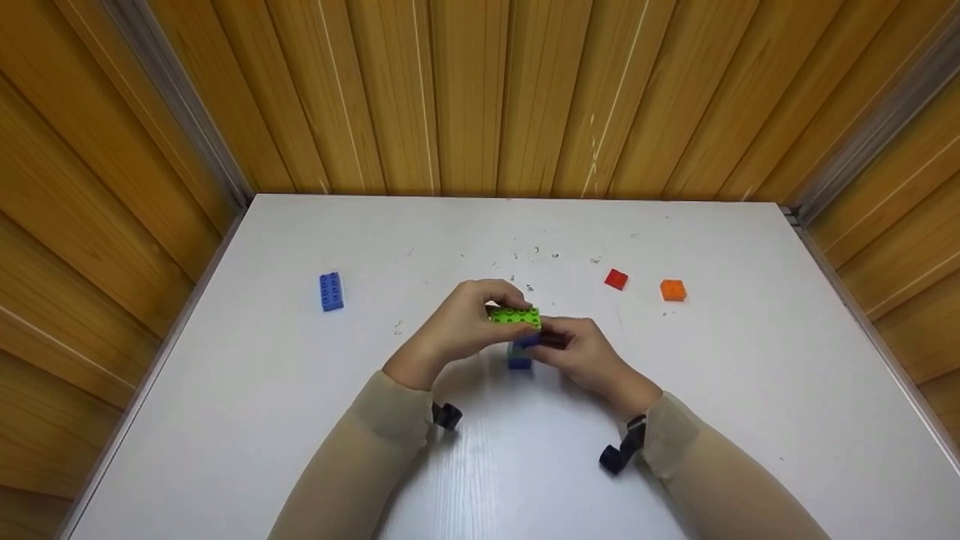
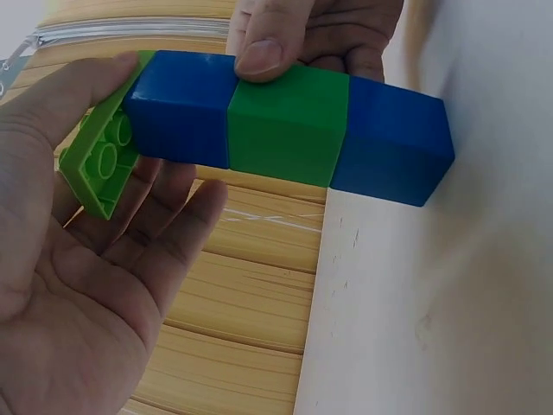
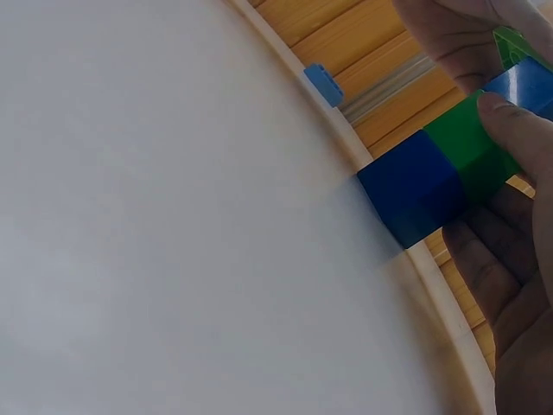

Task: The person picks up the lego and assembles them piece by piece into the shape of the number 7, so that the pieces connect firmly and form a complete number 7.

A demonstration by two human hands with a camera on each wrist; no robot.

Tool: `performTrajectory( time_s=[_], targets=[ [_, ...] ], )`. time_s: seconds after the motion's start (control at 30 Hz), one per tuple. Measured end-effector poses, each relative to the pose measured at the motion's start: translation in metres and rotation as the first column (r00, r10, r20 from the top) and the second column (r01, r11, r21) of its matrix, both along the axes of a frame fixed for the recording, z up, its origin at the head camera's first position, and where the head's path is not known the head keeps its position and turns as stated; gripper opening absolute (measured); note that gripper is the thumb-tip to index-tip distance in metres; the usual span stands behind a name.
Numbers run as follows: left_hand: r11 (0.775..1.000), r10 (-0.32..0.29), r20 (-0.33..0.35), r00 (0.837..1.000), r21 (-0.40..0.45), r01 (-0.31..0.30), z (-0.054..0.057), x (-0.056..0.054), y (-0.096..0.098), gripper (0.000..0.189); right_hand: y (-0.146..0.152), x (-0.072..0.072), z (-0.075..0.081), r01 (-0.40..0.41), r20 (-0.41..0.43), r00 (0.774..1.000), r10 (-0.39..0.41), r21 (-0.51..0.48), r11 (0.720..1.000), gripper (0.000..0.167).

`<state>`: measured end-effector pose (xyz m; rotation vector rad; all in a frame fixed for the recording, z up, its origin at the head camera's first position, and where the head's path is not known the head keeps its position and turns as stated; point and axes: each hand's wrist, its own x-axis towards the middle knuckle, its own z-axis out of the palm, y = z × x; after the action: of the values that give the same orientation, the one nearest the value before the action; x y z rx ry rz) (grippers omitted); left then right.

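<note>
Near the table's middle stands an upright stack of toy bricks: a lower blue brick (image 1: 519, 361), a green brick (image 2: 289, 125) and an upper blue brick (image 2: 181, 108). A lime-green brick (image 1: 514, 316) sits across the top, with its hollow underside overhanging on the left in the left wrist view. My left hand (image 1: 466, 319) pinches this lime brick between thumb and fingers. From the other side, my right hand (image 1: 583, 354) grips the stack, its thumb on the green brick near the upper blue one. In the head view the hands hide much of the stack.
A long blue brick (image 1: 331, 292) lies on the white table (image 1: 225, 420) at the left. Toward the right rear are a small red brick (image 1: 616, 279) and an orange brick (image 1: 673, 290). Wood-patterned walls (image 1: 469, 97) border the back and sides.
</note>
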<state>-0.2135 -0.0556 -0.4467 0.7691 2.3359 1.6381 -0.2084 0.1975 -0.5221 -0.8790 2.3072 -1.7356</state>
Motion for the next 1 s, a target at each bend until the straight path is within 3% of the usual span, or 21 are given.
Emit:
performTrajectory(
  time_s=[0.3,0.63,1.0],
  targets=[
    [0.999,0.026,-0.003,1.0,-0.034,-0.026,-0.002,0.003,-0.001,0.025,0.0,0.001,-0.003,0.015,0.01,1.0,-0.015,-0.002,1.0,0.048],
    [0.999,0.03,-0.021,0.999,-0.04,-0.031,-0.002,0.002,0.001,0.024,-0.001,0.002,-0.001,0.046,-0.038,0.998,-0.045,0.003,0.999,0.045],
    [0.999,0.024,-0.072,0.997,-0.037,-0.027,-0.003,0.0,0.001,0.023,-0.003,0.008,0.009,0.091,-0.03,0.995,-0.098,-0.173,0.981,0.048]
  ],
)
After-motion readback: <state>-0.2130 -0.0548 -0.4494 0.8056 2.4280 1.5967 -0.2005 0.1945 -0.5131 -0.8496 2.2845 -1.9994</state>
